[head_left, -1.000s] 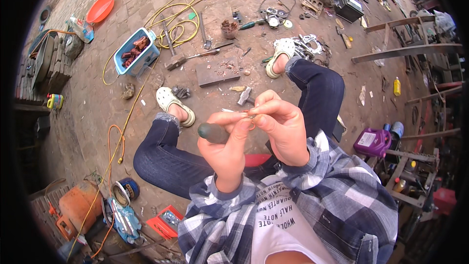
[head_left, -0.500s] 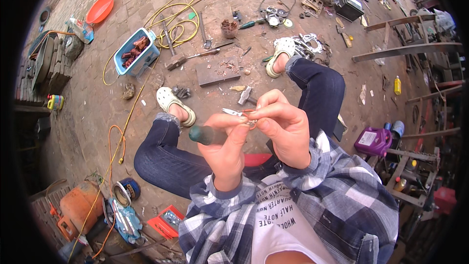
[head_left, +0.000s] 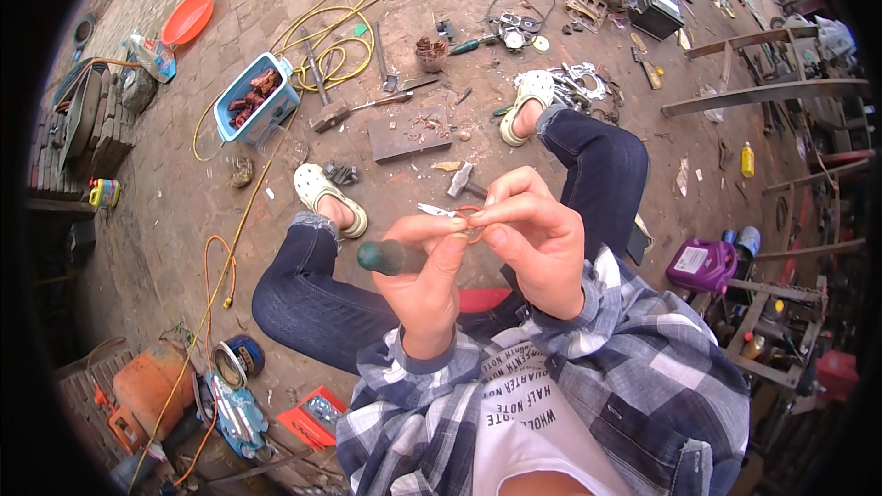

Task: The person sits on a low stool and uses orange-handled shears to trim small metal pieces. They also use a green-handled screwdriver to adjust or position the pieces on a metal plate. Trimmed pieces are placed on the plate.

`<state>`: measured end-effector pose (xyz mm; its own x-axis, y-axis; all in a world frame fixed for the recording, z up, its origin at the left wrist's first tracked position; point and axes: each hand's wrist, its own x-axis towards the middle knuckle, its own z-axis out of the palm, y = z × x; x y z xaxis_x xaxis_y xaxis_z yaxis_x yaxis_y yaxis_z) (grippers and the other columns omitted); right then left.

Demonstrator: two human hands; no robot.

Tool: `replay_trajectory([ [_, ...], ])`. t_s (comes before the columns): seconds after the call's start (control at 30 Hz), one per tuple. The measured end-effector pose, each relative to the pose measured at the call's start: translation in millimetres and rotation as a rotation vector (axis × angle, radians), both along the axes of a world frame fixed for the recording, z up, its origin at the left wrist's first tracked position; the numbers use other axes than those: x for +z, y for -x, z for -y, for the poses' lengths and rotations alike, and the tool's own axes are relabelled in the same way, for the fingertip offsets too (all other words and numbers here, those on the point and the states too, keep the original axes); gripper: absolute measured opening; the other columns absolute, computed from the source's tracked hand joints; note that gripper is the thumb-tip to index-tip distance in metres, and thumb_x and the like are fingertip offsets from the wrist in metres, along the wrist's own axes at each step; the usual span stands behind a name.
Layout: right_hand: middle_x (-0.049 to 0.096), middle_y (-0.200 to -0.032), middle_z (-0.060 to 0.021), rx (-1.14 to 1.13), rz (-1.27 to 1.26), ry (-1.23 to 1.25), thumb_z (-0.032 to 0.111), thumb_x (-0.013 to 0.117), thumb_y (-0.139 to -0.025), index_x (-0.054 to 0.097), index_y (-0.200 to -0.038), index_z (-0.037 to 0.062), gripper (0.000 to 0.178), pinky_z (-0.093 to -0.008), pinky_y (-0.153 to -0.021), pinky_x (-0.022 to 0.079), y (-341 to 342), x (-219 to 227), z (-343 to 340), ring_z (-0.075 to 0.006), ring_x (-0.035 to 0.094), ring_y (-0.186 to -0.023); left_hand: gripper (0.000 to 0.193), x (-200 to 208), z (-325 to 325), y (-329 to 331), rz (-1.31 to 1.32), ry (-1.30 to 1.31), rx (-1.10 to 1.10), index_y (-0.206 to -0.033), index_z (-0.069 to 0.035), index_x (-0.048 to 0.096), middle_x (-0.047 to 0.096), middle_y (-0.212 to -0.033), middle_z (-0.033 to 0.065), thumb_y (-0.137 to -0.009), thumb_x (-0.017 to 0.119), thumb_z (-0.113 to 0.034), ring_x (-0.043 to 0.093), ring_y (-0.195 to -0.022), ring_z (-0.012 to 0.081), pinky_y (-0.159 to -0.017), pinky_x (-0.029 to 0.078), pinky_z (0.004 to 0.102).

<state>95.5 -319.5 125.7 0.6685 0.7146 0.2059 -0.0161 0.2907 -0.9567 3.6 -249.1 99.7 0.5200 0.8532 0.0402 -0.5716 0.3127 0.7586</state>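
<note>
In front of my lap, both hands are raised close together with their fingertips meeting. My left hand (head_left: 421, 271) is closed around a tool with a rounded dark green handle (head_left: 381, 257), which sticks out to the left. A pointed silver blade (head_left: 435, 209) shows beyond its fingers; whether it belongs to that handle is hidden. My right hand (head_left: 533, 237) pinches a thin orange loop (head_left: 470, 209) between thumb and fingers, right beside the left fingertips. What the loop belongs to is mostly covered by fingers. On the ground just past my hands lies a hammer (head_left: 462, 182).
A flat metal block (head_left: 409, 136) lies between my feet. A blue tub (head_left: 223, 119) of reddish scrap stands left, near a coiled yellow hose (head_left: 344, 41). Metal frames (head_left: 767, 96) and a purple jug (head_left: 702, 264) stand right. An open red box (head_left: 314, 416) sits lower left.
My right hand has shifted very slightly, and the green handle has tilted a little. Both hands keep their grip; nothing else has visibly moved.
</note>
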Motion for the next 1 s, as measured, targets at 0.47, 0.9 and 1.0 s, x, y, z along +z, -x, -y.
replay_trajectory([
  [0.47,0.052,-0.098,-0.0068,0.035,0.071,-0.016,0.005,0.071,-0.077,0.067,-0.091,0.0023,0.015,-0.0287,-0.084,0.040,-5.0,-7.4,-0.6,-0.0160,0.051,-0.094,0.013,6.2,-5.7,2.8,0.127,0.180,-0.156,-0.088,0.003,0.059,0.062,-0.078,0.0052,-0.083,0.069,-0.004,0.050,-0.059,0.0072,-0.052,0.036,0.0195],
  [0.9,0.054,-0.095,-0.0033,-0.220,0.349,0.076,0.013,0.069,-0.080,0.065,-0.099,0.0035,0.022,-0.0252,-0.075,0.041,-44.6,-22.5,-15.2,-0.0132,0.048,-0.085,0.012,-58.6,-34.0,-31.7,-0.763,-0.436,-0.221,-0.087,-0.001,0.065,0.061,-0.070,0.0073,-0.076,0.067,-0.006,0.058,-0.061,0.0117,-0.054,0.043,0.0268],
  [1.0,0.052,-0.079,-0.0005,-0.304,-0.131,-0.098,0.011,0.052,-0.095,0.057,-0.102,0.0000,0.015,-0.0189,-0.059,0.036,-72.8,-36.5,-19.4,-0.0055,0.043,-0.064,0.011,-166.7,-52.8,-41.6,-0.823,-0.454,-0.150,-0.088,0.001,0.066,0.053,-0.064,-0.0047,-0.080,0.068,-0.006,0.044,-0.058,0.0029,-0.053,0.036,0.0202],
])
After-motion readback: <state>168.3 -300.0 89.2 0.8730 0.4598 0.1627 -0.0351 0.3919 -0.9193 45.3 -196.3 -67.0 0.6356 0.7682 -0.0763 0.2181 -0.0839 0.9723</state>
